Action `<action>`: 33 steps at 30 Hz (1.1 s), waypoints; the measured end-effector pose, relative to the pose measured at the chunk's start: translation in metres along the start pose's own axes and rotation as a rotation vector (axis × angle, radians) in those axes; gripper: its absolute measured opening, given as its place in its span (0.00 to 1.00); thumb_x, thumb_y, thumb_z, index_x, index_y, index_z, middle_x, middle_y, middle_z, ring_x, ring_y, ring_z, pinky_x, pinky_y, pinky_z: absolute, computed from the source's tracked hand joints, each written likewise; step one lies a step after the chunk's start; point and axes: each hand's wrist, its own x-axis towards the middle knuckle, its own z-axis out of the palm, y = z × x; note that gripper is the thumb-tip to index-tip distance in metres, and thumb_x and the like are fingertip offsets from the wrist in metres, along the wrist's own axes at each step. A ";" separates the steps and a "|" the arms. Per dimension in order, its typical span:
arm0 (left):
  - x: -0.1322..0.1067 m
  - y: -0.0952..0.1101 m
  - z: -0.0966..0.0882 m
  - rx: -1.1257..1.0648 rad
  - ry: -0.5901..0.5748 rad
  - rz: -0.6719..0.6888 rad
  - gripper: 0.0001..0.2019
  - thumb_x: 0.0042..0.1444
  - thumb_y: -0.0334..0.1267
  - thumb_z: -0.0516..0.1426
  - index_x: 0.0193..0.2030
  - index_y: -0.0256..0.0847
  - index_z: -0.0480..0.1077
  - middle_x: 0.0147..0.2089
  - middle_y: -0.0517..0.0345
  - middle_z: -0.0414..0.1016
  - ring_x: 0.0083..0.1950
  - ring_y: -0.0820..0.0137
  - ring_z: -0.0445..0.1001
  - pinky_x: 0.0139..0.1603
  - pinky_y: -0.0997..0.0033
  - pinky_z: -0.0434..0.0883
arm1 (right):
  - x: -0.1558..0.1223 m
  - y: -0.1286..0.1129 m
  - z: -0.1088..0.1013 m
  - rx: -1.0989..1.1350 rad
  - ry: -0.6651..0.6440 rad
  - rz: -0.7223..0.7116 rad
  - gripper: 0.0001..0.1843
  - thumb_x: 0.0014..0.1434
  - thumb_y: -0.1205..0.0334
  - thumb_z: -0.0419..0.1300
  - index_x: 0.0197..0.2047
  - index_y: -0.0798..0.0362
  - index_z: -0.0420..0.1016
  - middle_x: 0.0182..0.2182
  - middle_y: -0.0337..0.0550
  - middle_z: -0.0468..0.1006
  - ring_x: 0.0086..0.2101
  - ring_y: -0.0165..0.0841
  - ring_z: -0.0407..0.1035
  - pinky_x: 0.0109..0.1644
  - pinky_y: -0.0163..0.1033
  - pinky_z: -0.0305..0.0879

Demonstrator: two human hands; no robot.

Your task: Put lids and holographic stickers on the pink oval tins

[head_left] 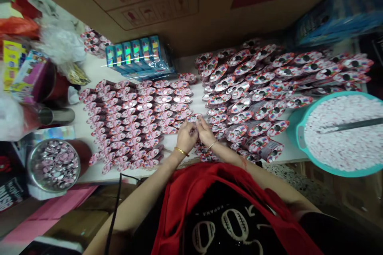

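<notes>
My left hand (187,137) and my right hand (206,132) meet at the middle of the white table (89,171), their fingertips pinching a small silver item (194,128). A pink-and-silver oval packet (194,118) lies just beyond my fingertips. To the left stand tight rows of matching packets (137,121). A loose heap of larger pink-and-silver packets (248,91) lies close beside my right hand. My left wrist wears a gold bangle (181,151), my right a thin gold bracelet (212,144).
A teal basin (295,131) of small pink-white pieces holds a metal scoop (348,125) at right. A steel bowl (54,165) of pink round items sits at left. Shrink-wrapped boxes (139,56), bottles and bags crowd the far side. A cardboard carton (149,0) stands beyond.
</notes>
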 end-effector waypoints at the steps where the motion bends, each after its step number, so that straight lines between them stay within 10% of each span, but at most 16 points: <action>1: 0.002 0.002 0.002 0.022 0.017 -0.034 0.03 0.53 0.32 0.53 0.31 0.41 0.68 0.35 0.55 0.71 0.39 0.68 0.70 0.42 0.69 0.67 | -0.002 0.001 -0.001 -0.009 0.026 -0.026 0.27 0.60 0.43 0.53 0.58 0.47 0.67 0.45 0.44 0.75 0.48 0.35 0.68 0.51 0.42 0.65; 4: 0.024 0.004 -0.001 0.153 -0.017 -0.172 0.05 0.57 0.38 0.53 0.34 0.42 0.69 0.34 0.55 0.73 0.38 0.67 0.72 0.39 0.69 0.67 | -0.005 -0.003 -0.011 -0.155 -0.009 -0.128 0.23 0.65 0.48 0.49 0.58 0.48 0.67 0.43 0.45 0.76 0.45 0.36 0.69 0.50 0.42 0.66; 10: 0.077 0.008 -0.010 0.549 -0.218 -0.332 0.12 0.57 0.44 0.53 0.40 0.42 0.73 0.43 0.45 0.78 0.47 0.57 0.75 0.42 0.65 0.68 | -0.004 -0.022 -0.025 -1.122 -0.333 -0.129 0.29 0.69 0.55 0.40 0.71 0.49 0.44 0.49 0.55 0.73 0.44 0.41 0.72 0.46 0.42 0.66; 19: 0.098 0.007 -0.003 0.690 -0.368 -0.396 0.18 0.55 0.49 0.56 0.45 0.38 0.76 0.48 0.40 0.76 0.51 0.55 0.74 0.48 0.63 0.70 | 0.016 -0.022 -0.013 -1.258 -0.437 -0.073 0.33 0.65 0.67 0.43 0.71 0.52 0.42 0.47 0.59 0.75 0.44 0.44 0.73 0.46 0.46 0.66; 24: 0.084 0.011 -0.011 0.615 -0.300 -0.350 0.17 0.57 0.48 0.55 0.45 0.39 0.75 0.46 0.43 0.77 0.50 0.57 0.74 0.48 0.63 0.69 | 0.014 -0.013 -0.025 -0.696 -0.250 -0.109 0.23 0.65 0.60 0.49 0.62 0.54 0.64 0.42 0.52 0.78 0.42 0.37 0.72 0.47 0.41 0.66; 30: 0.002 0.015 -0.001 0.165 -0.189 0.167 0.14 0.58 0.42 0.55 0.49 0.44 0.74 0.42 0.52 0.73 0.45 0.66 0.71 0.47 0.67 0.67 | -0.007 -0.006 -0.029 0.486 0.061 0.387 0.18 0.63 0.46 0.52 0.37 0.53 0.69 0.17 0.31 0.66 0.17 0.26 0.59 0.22 0.30 0.58; 33: -0.031 0.017 0.008 0.088 -0.107 0.128 0.13 0.58 0.39 0.55 0.48 0.47 0.75 0.40 0.54 0.71 0.45 0.65 0.68 0.47 0.64 0.65 | -0.016 -0.011 -0.019 0.668 0.054 0.497 0.17 0.62 0.49 0.55 0.32 0.54 0.68 0.17 0.32 0.67 0.18 0.25 0.60 0.20 0.29 0.56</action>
